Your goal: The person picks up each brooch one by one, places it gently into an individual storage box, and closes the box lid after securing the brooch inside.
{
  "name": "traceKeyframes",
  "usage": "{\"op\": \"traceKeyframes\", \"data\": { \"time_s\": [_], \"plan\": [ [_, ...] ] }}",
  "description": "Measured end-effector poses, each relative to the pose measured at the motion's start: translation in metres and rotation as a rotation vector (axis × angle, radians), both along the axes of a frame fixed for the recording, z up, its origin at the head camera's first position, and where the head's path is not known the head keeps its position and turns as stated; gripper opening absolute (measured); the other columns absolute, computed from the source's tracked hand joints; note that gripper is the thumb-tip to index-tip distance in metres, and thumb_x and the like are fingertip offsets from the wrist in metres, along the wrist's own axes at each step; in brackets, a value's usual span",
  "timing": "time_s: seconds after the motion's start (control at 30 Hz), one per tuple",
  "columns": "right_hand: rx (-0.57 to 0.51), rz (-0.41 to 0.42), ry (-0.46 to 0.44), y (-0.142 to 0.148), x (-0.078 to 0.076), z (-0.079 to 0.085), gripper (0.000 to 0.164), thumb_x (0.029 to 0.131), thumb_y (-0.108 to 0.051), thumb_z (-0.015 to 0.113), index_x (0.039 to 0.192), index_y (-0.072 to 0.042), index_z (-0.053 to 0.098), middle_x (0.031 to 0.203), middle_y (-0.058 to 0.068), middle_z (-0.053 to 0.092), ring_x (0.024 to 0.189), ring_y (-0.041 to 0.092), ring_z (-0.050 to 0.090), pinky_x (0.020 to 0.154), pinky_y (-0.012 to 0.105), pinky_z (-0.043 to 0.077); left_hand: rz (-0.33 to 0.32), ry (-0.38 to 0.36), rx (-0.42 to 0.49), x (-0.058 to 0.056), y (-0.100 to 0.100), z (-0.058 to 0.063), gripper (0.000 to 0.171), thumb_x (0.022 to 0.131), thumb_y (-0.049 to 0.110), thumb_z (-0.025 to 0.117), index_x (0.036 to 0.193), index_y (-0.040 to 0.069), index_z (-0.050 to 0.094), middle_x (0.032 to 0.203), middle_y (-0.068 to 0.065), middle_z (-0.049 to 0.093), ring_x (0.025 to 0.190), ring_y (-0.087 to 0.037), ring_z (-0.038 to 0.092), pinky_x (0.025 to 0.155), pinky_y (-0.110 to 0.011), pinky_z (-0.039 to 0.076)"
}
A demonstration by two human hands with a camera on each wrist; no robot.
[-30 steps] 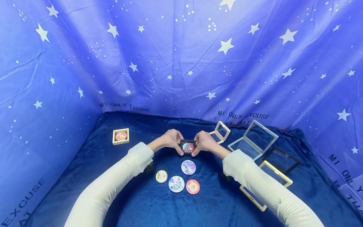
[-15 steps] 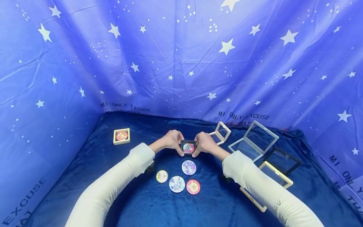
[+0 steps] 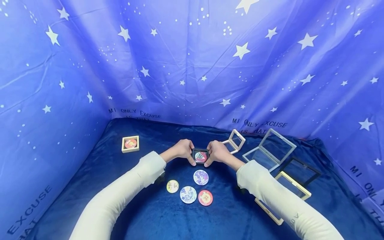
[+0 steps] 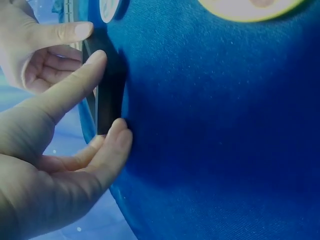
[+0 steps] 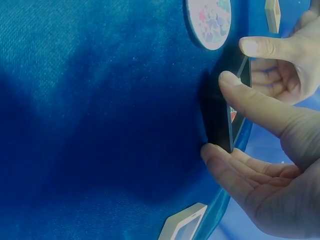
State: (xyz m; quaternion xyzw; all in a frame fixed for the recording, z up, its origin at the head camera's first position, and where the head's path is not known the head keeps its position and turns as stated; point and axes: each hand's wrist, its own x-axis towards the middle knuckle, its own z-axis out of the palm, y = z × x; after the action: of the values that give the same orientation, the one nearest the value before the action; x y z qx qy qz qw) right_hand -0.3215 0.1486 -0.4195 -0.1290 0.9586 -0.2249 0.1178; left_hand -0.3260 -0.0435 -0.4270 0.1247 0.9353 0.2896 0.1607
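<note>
In the head view a small black display frame (image 3: 196, 162) with a red, white and green round badge (image 3: 200, 156) inside stands between both hands. My left hand (image 3: 183, 149) grips its left side, and my right hand (image 3: 219, 152) grips the right side. The left wrist view shows the thumb and fingers at opposite edges of the black frame (image 4: 111, 100). From the right wrist, the other thumb presses on the frame's (image 5: 216, 117) edge while the fingertips hold its far corner. Just in front lies a purple round badge (image 3: 200, 177).
Nearer the body lie a yellow badge (image 3: 172, 186), a blue-and-white badge (image 3: 188, 194) and a red badge (image 3: 205, 197). A boxed badge (image 3: 130, 144) sits at left. At right are open frames: pinkish (image 3: 241, 141), grey (image 3: 277, 145), black (image 3: 303, 170) and cream-yellow (image 3: 294, 185), partly behind the sleeve.
The head view has shifted slightly, so everything sits a little further right in it. Both hands keep their hold on the black frame, which stays in place among the other things.
</note>
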Motion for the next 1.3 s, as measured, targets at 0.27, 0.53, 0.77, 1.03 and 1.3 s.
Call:
{"op": "traceKeyframes", "data": {
  "time_s": [0.27, 0.53, 0.77, 1.03, 1.3],
  "plan": [
    [0.002, 0.001, 0.019, -0.001, 0.004, 0.002, 0.066, 0.053, -0.015, 0.102, 0.106, 0.003, 0.067, 0.091, 0.01, 0.072, 0.083, 0.021, 0.065, 0.083, 0.039, 0.057, 0.171, -0.263, 0.203, 0.005, 0.001, 0.003, 0.046, 0.074, 0.011, 0.092, 0.106, -0.003, 0.061, 0.099, -0.019, 0.073, 0.081, -0.023, 0.077, 0.081, -0.034, 0.062],
    [0.036, 0.019, 0.004, -0.012, 0.006, -0.001, 0.065, 0.055, -0.015, 0.102, 0.106, 0.002, 0.066, 0.092, 0.009, 0.072, 0.083, 0.021, 0.065, 0.083, 0.039, 0.056, 0.264, -0.319, 0.365, 0.012, -0.008, -0.006, 0.024, 0.089, 0.007, 0.076, 0.077, 0.004, 0.055, 0.071, -0.014, 0.071, 0.057, -0.014, 0.069, 0.065, -0.031, 0.063],
    [0.014, -0.01, -0.028, -0.008, 0.003, 0.004, 0.068, 0.059, -0.016, 0.1, 0.114, 0.004, 0.065, 0.099, 0.012, 0.073, 0.09, 0.024, 0.067, 0.088, 0.041, 0.056, 0.313, -0.241, 0.346, 0.011, 0.002, 0.0, 0.023, 0.085, 0.001, 0.076, 0.078, 0.002, 0.054, 0.073, -0.021, 0.074, 0.054, -0.019, 0.071, 0.06, -0.031, 0.062],
    [-0.075, -0.011, -0.111, 0.004, -0.002, 0.011, 0.067, 0.068, -0.021, 0.096, 0.121, 0.007, 0.065, 0.106, 0.018, 0.073, 0.096, 0.028, 0.069, 0.091, 0.043, 0.056, 0.333, -0.146, 0.199, 0.004, 0.009, 0.0, 0.019, 0.083, 0.008, 0.079, 0.075, -0.002, 0.065, 0.063, -0.013, 0.072, 0.054, -0.02, 0.072, 0.054, -0.03, 0.06],
    [-0.147, 0.037, -0.135, 0.026, -0.02, 0.054, 0.047, 0.089, -0.023, 0.079, 0.123, 0.007, 0.066, 0.116, 0.023, 0.072, 0.104, 0.032, 0.069, 0.091, 0.04, 0.056, 0.39, -0.085, 0.218, -0.002, -0.015, 0.011, 0.018, 0.083, 0.012, 0.08, 0.079, -0.001, 0.068, 0.062, -0.01, 0.072, 0.051, -0.015, 0.07, 0.06, -0.033, 0.062]
  ]
}}
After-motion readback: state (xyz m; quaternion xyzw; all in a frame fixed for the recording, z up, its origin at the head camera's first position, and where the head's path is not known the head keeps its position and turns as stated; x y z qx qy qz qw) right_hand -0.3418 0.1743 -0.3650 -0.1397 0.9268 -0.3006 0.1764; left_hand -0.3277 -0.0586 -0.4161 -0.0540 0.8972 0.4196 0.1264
